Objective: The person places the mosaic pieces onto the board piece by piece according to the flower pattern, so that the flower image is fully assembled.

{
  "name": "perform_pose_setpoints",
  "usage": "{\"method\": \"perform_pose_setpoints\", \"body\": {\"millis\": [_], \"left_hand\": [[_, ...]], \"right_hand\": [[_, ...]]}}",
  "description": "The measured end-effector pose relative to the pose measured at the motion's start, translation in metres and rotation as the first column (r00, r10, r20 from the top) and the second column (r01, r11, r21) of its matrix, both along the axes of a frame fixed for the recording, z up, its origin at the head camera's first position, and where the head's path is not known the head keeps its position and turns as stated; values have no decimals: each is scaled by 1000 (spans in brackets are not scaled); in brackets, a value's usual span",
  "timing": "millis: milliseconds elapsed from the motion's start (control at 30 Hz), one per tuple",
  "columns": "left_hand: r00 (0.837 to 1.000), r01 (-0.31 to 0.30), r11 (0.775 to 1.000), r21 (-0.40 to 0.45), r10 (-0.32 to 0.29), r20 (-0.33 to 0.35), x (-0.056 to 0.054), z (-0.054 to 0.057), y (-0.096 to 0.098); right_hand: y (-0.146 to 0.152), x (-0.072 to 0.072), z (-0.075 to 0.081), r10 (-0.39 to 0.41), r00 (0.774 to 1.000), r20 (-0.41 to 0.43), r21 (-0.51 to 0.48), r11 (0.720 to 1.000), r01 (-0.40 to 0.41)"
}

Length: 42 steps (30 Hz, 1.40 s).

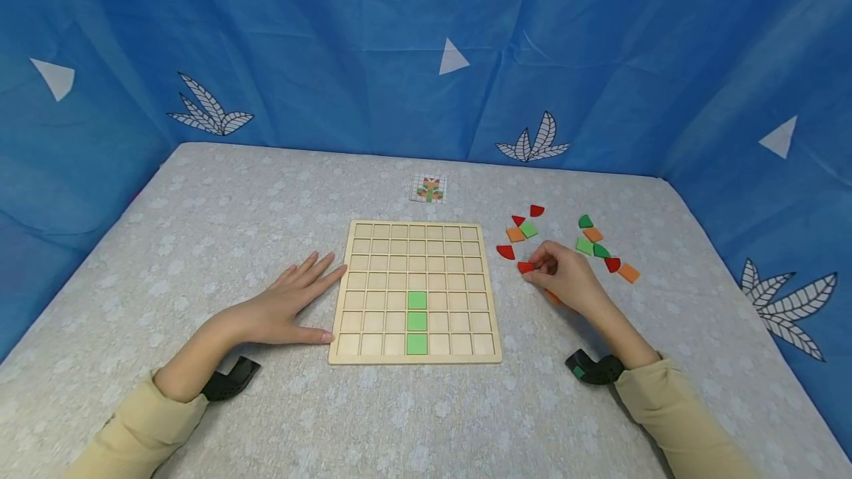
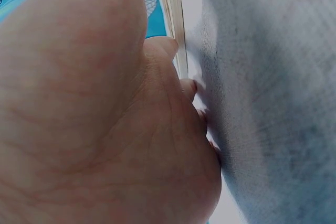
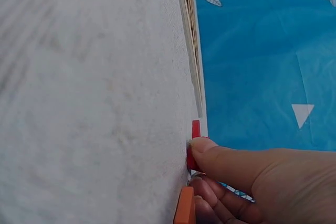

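Observation:
A wooden grid board (image 1: 416,224) lies flat, with a column of light green square tiles (image 1: 417,321) in its lower middle cells. My left hand (image 1: 286,307) rests spread beside the board, fingertips and thumb right at its left edge. To the right of the board, my right hand (image 1: 564,276) pinches a red tile (image 1: 526,267) between thumb and index finger, low over the table. The right wrist view shows the thumb (image 3: 205,144) against the red tile (image 3: 190,159); its full shape is hidden. An orange tile (image 3: 185,205) lies under that hand.
Loose tiles lie around my right hand: red rounded ones (image 1: 505,252), orange squares (image 1: 629,273), light green squares (image 1: 529,228) and dark green rounded ones (image 1: 601,250). A small pattern card (image 1: 429,189) lies behind the board. Blue cloth (image 1: 399,58) hangs beyond the table.

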<state>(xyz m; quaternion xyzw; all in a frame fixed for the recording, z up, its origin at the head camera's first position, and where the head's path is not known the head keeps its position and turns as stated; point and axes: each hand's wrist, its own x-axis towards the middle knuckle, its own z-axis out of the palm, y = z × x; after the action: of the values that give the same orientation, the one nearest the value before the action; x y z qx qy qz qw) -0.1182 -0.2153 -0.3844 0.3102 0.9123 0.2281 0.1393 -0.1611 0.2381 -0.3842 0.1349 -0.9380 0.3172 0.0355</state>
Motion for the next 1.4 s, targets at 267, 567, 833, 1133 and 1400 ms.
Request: {"method": "perform_pose_setpoints", "body": {"millis": [267, 567, 833, 1133, 1400], "left_hand": [[1000, 10, 1000, 15, -10, -8, 1, -2, 0], [1000, 1, 1000, 25, 0, -22, 3, -3, 0], [1000, 1, 1000, 26, -1, -18, 5, -2, 1], [1000, 4, 1000, 18, -4, -14, 4, -4, 0], [1000, 1, 1000, 16, 0, -18, 2, -4, -1]], "right_hand": [[0, 3, 0, -10, 1000, -6, -2, 1000, 10], [-2, 2, 0, 22, 999, 25, -79, 997, -20], [-4, 5, 5, 114, 993, 35, -127, 986, -109], [-7, 6, 7, 83, 995, 59, -153, 986, -73], [-28, 8, 22, 160, 981, 108, -278, 952, -124]]}}
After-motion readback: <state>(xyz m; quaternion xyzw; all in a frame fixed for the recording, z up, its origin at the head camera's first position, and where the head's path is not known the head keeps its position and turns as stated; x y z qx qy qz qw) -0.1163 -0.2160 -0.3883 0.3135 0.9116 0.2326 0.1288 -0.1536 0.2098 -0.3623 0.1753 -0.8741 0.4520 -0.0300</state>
